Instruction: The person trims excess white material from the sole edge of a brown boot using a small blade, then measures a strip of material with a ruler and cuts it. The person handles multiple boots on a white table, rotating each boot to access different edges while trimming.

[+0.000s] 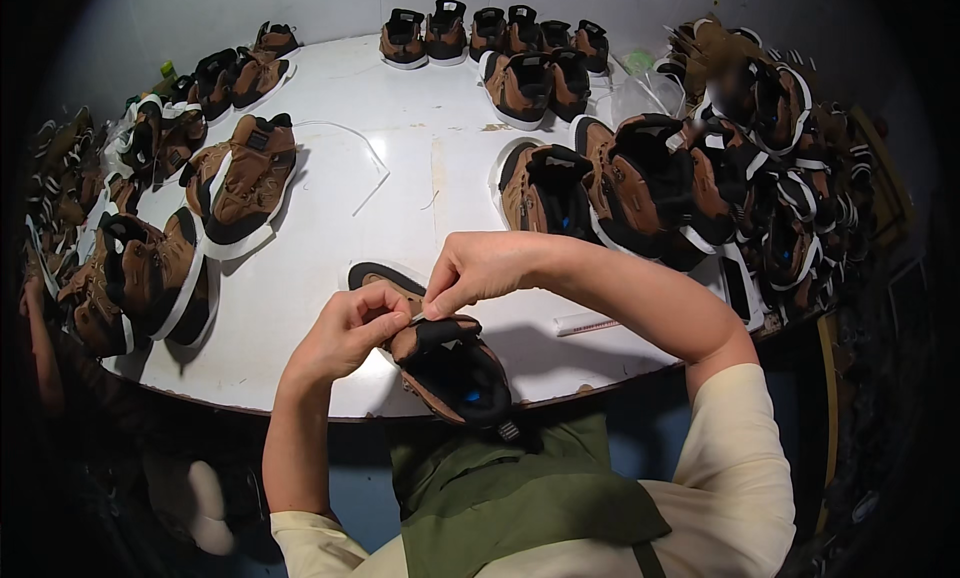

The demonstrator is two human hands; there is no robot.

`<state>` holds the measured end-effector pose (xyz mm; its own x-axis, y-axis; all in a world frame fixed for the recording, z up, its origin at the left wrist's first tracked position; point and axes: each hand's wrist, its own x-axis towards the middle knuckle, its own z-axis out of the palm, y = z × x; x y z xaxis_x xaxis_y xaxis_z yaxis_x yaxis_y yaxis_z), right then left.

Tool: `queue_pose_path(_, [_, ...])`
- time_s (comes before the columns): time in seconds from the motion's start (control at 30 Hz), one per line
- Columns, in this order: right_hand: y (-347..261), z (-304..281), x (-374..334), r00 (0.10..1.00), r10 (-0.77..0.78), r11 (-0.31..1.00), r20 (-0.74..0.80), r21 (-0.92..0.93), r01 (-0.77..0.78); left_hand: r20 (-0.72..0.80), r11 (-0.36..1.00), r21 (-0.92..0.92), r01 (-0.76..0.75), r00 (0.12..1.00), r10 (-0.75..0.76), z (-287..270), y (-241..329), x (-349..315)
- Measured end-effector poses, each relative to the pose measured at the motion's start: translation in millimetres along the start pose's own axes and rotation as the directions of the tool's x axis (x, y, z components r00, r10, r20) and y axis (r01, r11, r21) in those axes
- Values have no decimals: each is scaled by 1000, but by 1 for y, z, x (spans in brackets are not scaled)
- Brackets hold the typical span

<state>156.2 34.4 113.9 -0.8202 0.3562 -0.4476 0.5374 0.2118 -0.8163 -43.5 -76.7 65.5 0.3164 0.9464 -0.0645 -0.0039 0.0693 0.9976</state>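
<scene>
At far left of the white surface point(400, 178), brown-and-black boots point(130, 278) crowd the edge, several standing in white sole pieces. One larger brown boot point(245, 173) lies a bit further in, on its white sole, laces up. More pairs point(235, 73) sit along the back-left rim.

Front centre, near edge of the surface: left hand point(345, 330) is closed, fingertips pinched on the collar edge of a brown boot upper point(450, 368) with black padded lining. This upper hangs partly over the near edge, opening facing up toward the camera, a blue spot showing inside. Right hand point(480, 268) comes in from the right, forearm crossing above the surface, thumb and forefinger pinched together on the same collar edge, just beside the left fingers. Both hands touch the upper; what small thing is between the fingertips, cannot tell. A dark insole-shaped piece point(375, 274) lies on the surface just behind the hands.

Right of the hands, a small pale stick-like item point(585, 324) lies flat. Behind it, more boots point(545, 183) stand open. Back centre, a row of boots point(490, 33) lines the rim. Far right, a big heap of boots point(770, 168) is stacked high, overlapping.
</scene>
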Motion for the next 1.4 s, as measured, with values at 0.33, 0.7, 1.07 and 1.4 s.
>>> queue_pose_path(0.33, [2,0,-1,1000,-9,1000,6,7,9,13,1000,-2,3,1000,-3,2,-2,0])
queue_pose_path(0.7, [2,-3,-1,996,-84,993,10,-81,84,-53,998,47,-39,998,42,3,-3,-3])
queue_pose_path(1.07, [11,11,-57,781,-296,918,-550,63,392,-276,980,-141,-138,956,95,-30,-57,-117])
queue_pose_path(1.4, [6,69,-36,536,-824,364,-181,-895,257,-396,939,327,-107,887,239,26,-81,-127])
